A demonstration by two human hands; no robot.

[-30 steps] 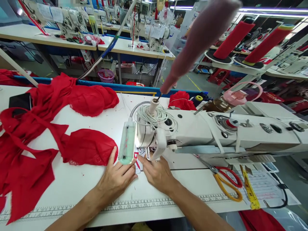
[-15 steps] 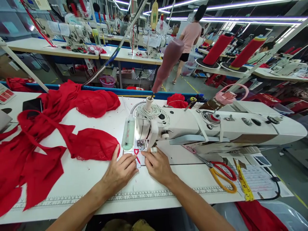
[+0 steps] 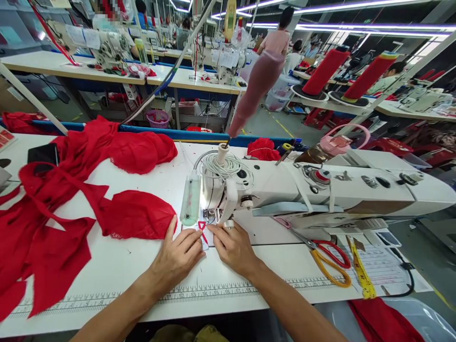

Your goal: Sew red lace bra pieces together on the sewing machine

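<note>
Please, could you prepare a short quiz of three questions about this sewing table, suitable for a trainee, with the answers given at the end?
1. Choose one. What lies between the fingertips of the left hand and those of the right hand?
A) a pencil
B) a thin red strip
C) a button

2. True or false? The scissors lie closer to the right hand than to the left hand.

3. Fill the gap. The long yellow thing with marks, just beside the scissors, is a ____.

Key: 1. B; 2. true; 3. tape measure.
</note>
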